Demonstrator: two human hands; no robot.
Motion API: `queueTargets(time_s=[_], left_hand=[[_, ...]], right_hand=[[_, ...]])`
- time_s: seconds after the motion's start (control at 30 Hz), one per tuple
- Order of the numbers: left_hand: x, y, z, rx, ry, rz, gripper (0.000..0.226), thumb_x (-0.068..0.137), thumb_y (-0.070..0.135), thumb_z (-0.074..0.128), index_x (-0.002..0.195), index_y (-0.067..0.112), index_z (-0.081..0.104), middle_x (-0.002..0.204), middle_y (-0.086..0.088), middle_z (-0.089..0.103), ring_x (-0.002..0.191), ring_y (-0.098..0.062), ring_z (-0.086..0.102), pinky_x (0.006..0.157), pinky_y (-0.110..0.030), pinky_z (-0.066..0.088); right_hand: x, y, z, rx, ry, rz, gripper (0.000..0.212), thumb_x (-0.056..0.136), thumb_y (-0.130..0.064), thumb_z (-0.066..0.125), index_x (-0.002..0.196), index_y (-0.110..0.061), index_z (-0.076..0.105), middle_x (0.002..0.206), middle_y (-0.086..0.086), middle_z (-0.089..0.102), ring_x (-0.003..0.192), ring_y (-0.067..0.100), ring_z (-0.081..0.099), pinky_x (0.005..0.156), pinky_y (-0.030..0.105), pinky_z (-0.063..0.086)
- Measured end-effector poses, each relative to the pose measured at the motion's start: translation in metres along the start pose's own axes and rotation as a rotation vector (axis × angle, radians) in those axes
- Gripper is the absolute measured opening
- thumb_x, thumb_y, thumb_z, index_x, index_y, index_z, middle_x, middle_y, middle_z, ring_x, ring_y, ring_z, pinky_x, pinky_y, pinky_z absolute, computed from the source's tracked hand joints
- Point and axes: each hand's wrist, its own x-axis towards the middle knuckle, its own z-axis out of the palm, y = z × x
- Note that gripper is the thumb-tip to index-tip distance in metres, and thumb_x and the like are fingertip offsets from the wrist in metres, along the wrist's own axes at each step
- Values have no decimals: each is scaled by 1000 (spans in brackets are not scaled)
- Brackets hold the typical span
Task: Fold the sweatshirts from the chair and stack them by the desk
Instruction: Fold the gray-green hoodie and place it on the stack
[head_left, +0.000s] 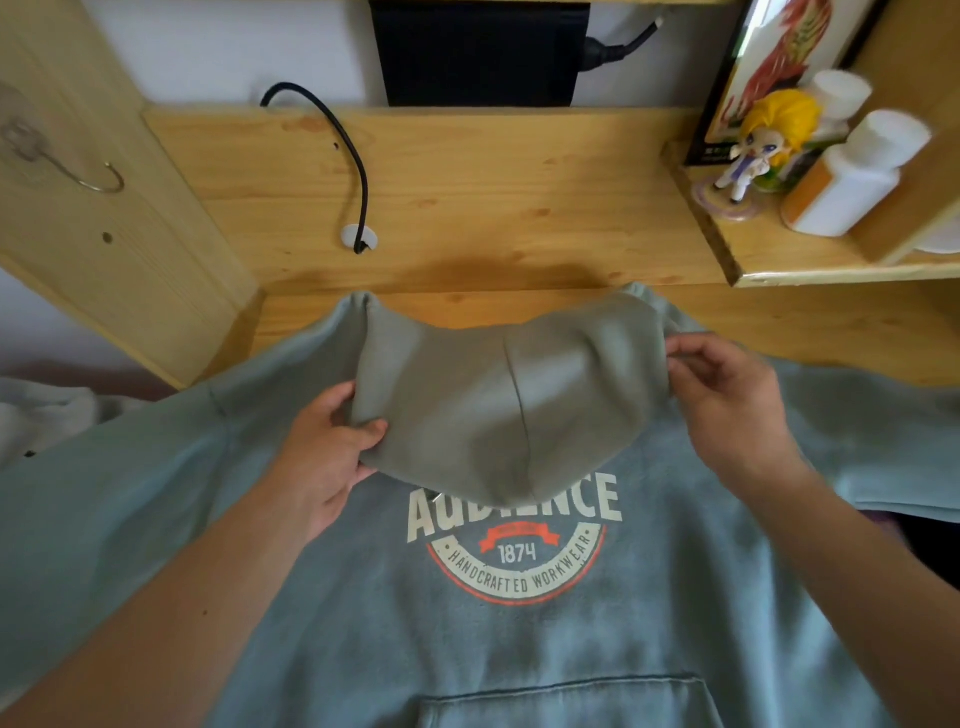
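Note:
A grey-blue hooded sweatshirt (519, 634) lies front up across the wooden desk (467, 208), its printed logo and belly pocket facing me. Its hood (498, 395) is folded down over the chest and covers the top of the lettering. My left hand (327, 452) grips the hood's left edge between thumb and fingers. My right hand (727, 395) pinches the hood's right edge near the shoulder seam. Both sleeves spread out to the left and right past the frame edges.
A black cable (353, 171) runs into a hole in the desk. A shelf at the right (753, 260) holds a small figurine (763, 145) and white bottles (852, 182). A wooden post with a metal hook (98, 179) stands at left. Pale fabric (47, 410) lies at far left.

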Motion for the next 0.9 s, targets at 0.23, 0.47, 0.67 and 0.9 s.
queueTargets(time_s=[0.23, 0.47, 0.67, 0.9], left_hand=[[0, -13, 0, 10, -45, -26, 45, 93, -12, 58, 127, 16, 62, 116, -2, 74, 104, -22, 72, 84, -46, 58], [-4, -13, 12, 74, -68, 37, 55, 87, -15, 62, 122, 27, 63, 107, 6, 77, 97, -17, 74, 72, -41, 61], [-8, -14, 2, 151, -136, 120, 56, 88, -18, 59, 120, 27, 65, 103, 9, 78, 95, -11, 73, 72, -35, 63], [-16, -33, 6, 971, 306, 530, 71, 80, 13, 67, 149, 11, 46, 150, -25, 32, 138, -43, 38, 116, -47, 36]], right_hand=[[-3, 22, -1, 394, 82, 780, 10, 96, -15, 58, 100, -8, 64, 99, 16, 70, 77, 25, 70, 64, 35, 61], [16, 9, 14, 315, -82, 806, 57, 85, -63, 65, 120, -18, 65, 114, 6, 72, 105, 24, 68, 87, 41, 56], [14, 20, 21, 307, 87, 500, 54, 93, 8, 57, 135, -25, 57, 108, 2, 71, 96, 13, 70, 75, 26, 57], [-17, 28, 27, -778, 206, -55, 75, 69, 9, 52, 141, -10, 49, 147, 22, 36, 126, 44, 40, 111, 45, 30]])
